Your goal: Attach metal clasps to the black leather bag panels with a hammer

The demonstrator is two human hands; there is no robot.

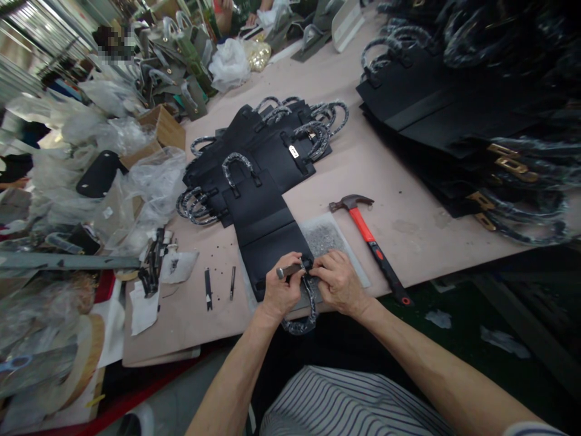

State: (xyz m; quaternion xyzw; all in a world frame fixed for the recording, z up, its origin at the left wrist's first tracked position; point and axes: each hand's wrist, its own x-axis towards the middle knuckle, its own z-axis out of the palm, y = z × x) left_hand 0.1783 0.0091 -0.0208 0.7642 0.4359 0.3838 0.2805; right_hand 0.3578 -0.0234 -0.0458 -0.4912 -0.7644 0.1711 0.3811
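Note:
A flat black bag panel lies on the table in front of me, with a wrapped handle hanging over the near edge. My left hand is closed around a small metal punch tool held against the panel's handle tab. My right hand pinches the same tab just right of the tool. Both hands rest on the panel's near end, over a grey pad.
A red-handled hammer lies to the right of the pad. A stack of black panels sits further back, and more lie at the right. Small tools and plastic bags clutter the left. Other people work at the far end.

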